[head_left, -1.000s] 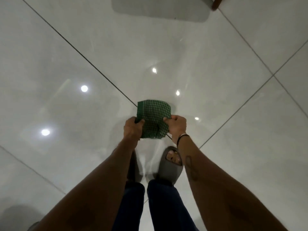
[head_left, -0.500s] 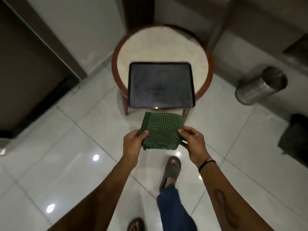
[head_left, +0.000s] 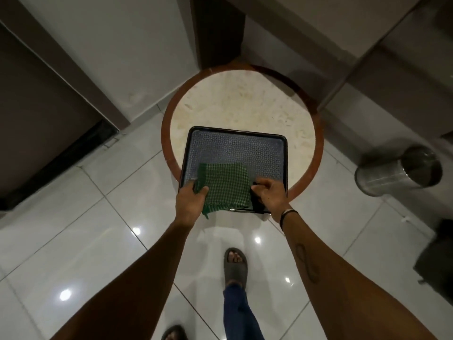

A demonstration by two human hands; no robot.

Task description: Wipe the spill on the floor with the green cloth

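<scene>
The folded green checked cloth [head_left: 225, 186] lies over the near part of a dark rectangular tray [head_left: 235, 146]. My left hand [head_left: 192, 200] grips the cloth's left edge, thumb on top. My right hand [head_left: 268, 195] is at the cloth's right edge with fingers curled; whether it still pinches the cloth is hard to tell. The tray stands on a round table [head_left: 245, 104] with a pale stone top and a brown wooden rim. No spill is visible on the glossy white floor tiles [head_left: 98, 241].
A steel bin [head_left: 397, 173] stands on the floor to the right of the table, with a dark object [head_left: 436, 261] beyond it at the right edge. Walls and a dark doorway [head_left: 44, 119] close in behind and left. My sandalled foot [head_left: 235, 265] is below the table.
The view has swung up from the bare floor to the table. Both hands have carried the cloth forward and lowered it onto the tray.
</scene>
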